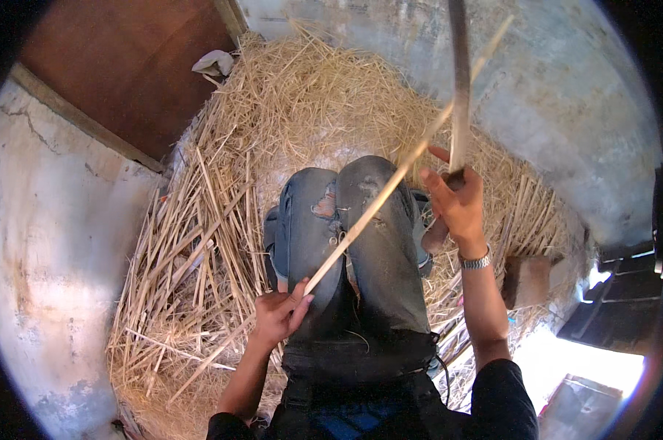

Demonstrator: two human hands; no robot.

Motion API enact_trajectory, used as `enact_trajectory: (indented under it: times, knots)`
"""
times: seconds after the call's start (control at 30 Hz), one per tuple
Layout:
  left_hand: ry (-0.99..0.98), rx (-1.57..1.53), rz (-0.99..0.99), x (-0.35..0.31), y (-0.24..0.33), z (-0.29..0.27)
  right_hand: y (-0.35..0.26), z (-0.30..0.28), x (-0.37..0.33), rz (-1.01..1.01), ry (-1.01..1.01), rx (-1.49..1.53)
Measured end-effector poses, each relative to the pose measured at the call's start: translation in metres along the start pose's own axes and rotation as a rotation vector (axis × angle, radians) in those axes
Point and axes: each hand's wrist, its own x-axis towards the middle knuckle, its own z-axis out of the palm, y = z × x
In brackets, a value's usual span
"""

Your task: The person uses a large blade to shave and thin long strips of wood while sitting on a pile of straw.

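My left hand [279, 315] grips the lower end of a long pale stick [375, 202], close to my left thigh. The stick slants up and away to the right, over my knees. On the right, my right hand [460, 205] is closed around the brown handle [435, 235] of a long knife. Its narrow dark blade [460, 81] points away from me and runs past the upper edge of the picture. Blade and stick cross above my right hand; I cannot tell whether they touch.
Loose straw and shavings [324, 88] cover the floor ahead. Many split sticks [207, 220] lie piled at left, with more [529, 202] at right. A wooden block [527, 281] sits beside my right forearm. Stained walls [60, 242] and a brown door panel [126, 66] enclose the space.
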Motion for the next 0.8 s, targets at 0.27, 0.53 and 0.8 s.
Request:
enact_trajectory:
  times: [0.27,0.53,0.8]
  knots:
    - [0.024,-0.410,-0.167,0.026,0.037,0.000,-0.016,0.026,-0.004,-0.039,-0.253,0.007]
    - [-0.200,-0.890,-0.355,0.100,0.052,0.002,-0.033,0.025,-0.024,-0.206,-0.344,-0.141]
    - [-0.189,-1.246,-0.537,0.104,0.052,0.000,-0.032,0.015,-0.060,-0.626,-0.502,-0.528]
